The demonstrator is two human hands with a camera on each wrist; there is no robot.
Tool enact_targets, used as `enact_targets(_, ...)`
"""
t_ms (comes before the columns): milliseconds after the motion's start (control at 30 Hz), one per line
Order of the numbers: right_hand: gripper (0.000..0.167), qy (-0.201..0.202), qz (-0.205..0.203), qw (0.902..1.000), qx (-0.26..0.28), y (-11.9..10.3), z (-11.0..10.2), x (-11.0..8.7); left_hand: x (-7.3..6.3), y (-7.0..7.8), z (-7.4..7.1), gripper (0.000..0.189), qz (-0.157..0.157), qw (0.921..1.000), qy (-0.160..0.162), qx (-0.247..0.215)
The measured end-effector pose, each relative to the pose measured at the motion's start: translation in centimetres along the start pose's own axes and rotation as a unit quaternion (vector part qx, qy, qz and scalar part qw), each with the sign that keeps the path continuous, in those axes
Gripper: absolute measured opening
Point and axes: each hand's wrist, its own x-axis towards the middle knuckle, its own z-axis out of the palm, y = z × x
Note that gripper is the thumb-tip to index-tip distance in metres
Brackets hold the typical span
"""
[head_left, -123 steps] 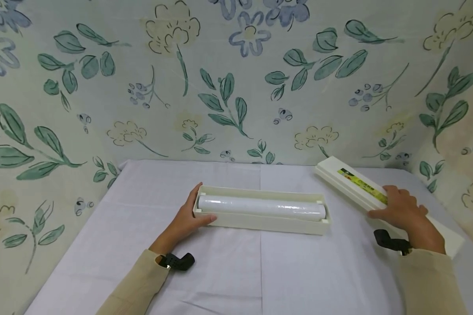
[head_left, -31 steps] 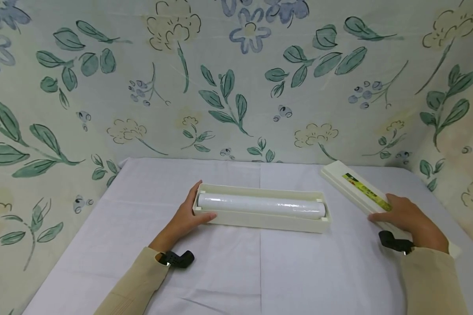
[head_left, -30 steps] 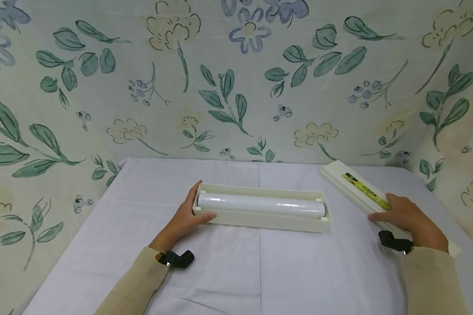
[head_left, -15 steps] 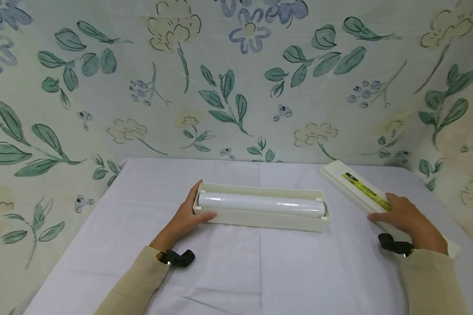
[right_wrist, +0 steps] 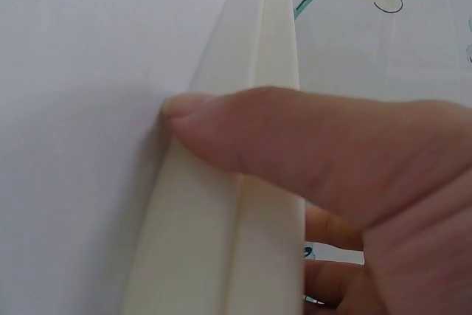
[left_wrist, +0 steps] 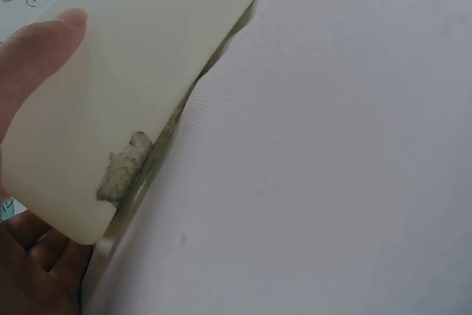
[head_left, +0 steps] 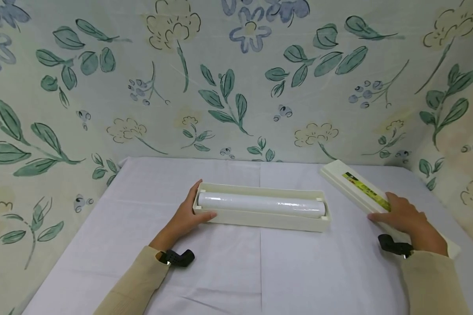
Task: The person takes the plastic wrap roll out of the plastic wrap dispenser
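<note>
A long cream plastic wrap box point(head_left: 268, 221) lies in the middle of the table in the head view, its top off. Inside it sits a shiny white roll of cling film point(head_left: 260, 204). My left hand point(head_left: 185, 217) grips the box's left end, thumb on the front wall and fingers around the far side. In the left wrist view the thumb point(left_wrist: 44, 49) presses the wall near a grey, worn patch. At the right, my right hand point(head_left: 406, 218) grips the long cream lid point(head_left: 351, 183), which bears a yellow-green label. The thumb lies across the lid's edge in the right wrist view.
A white cloth point(head_left: 228, 271) with creases covers the table. Behind it and at both sides hangs a floral curtain point(head_left: 236, 87). The lid slants between the table's back edge and its right side, apart from the box.
Since about four seconds ago, the lid and my right hand have shifted slightly to the right. Over the last second both hands, the box and the lid have stayed nearly still.
</note>
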Motion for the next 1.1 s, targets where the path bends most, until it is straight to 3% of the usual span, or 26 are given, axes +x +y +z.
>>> enact_targets(267,0.114,0.009,0.004,0.9999,-0.002,-0.4,0.0,0.1,0.0,0.0,0.0,0.103,-0.004,1.0000,0.001,0.000)
enact_targets(667,0.124,0.040,0.013,0.9990,0.011,-1.7,0.2,-0.2,-0.3,0.2,0.1,0.103,-0.006,1.0000,0.002,-0.004)
enact_targets(1100,0.111,0.060,-0.055,0.9962,0.031,-3.9,-0.6,-0.4,-0.1,-0.1,0.0,0.103,0.004,1.0000,-0.002,-0.008)
